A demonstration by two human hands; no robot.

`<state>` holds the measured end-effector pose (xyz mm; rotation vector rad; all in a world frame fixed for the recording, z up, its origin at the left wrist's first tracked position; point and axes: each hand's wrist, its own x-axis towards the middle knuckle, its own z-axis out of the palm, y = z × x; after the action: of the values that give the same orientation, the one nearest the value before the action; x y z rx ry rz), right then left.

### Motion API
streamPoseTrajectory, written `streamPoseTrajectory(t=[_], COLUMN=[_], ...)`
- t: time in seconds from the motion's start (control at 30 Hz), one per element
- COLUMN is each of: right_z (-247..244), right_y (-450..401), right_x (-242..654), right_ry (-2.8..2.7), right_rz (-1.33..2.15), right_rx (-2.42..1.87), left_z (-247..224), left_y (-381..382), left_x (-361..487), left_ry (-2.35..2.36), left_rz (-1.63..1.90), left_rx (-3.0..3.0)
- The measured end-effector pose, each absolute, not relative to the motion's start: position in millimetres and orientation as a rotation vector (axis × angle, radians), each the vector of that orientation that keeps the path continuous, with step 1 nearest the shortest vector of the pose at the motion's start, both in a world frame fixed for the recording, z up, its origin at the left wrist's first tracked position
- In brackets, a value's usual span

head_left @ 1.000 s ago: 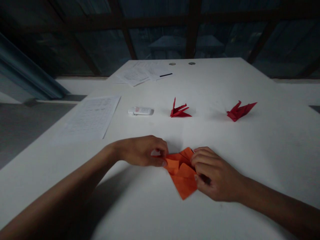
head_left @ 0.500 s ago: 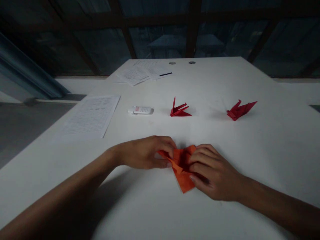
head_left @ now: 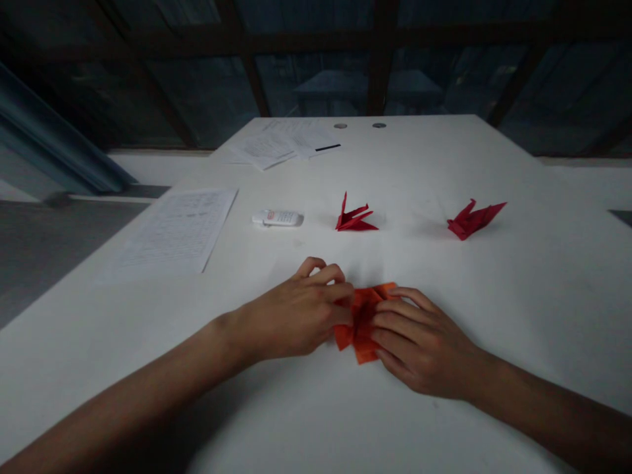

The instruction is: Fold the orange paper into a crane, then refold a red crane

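A folded piece of orange origami paper [head_left: 366,329] lies on the white table between my hands, creased with raised flaps. At its left side, my left hand [head_left: 309,309] has its fingers bent over a flap; the thumb is hidden. My right hand [head_left: 419,336] holds the paper's right side against the table, fingers curved over it and thumb at the lower edge. Beyond the hands stand a red paper crane [head_left: 355,218] and, farther right, another red paper crane [head_left: 474,219].
A white tube-like item [head_left: 277,218] with printed text lies left of the nearer crane. Printed sheets [head_left: 178,230] are at the table's left edge, with more papers [head_left: 276,143] and a dark strip [head_left: 328,147] farther back. Two round discs [head_left: 379,125] sit near the far edge.
My left hand has turned over, its fingers now bent above the paper instead of pinching from the side. The left flap has shifted down. My right hand has barely moved.
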<state>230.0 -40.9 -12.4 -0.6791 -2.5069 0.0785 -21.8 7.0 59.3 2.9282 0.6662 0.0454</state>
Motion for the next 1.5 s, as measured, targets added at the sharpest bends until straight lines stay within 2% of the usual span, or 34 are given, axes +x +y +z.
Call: streamPoseTrajectory(t=[0.27, 0.47, 0.63, 0.97, 1.5], right_z=[-11, -14, -17, -14, -18], right_y=[-45, -42, -38, -44, -42], right_x=[228, 227, 228, 231, 229], right_ry=[-2.502, -2.378, -2.326, -2.398, -2.458], right_rz=[-0.042, 0.052, 0.155, -0.242, -0.003], right_rx=[-0.676, -0.8, -0.84, -0.646, -0.76], left_z=[55, 57, 55, 45, 44], left_y=[0, -3, -4, -7, -5], left_x=[-19, -13, -11, -11, -13], left_ry=[0.594, 0.66, 0.671, 0.74, 0.699], left_rz=[0.068, 0.417, 0.219, 0.195, 0.196], left_rx=[3.063, 3.103, 3.022, 3.092, 3.22])
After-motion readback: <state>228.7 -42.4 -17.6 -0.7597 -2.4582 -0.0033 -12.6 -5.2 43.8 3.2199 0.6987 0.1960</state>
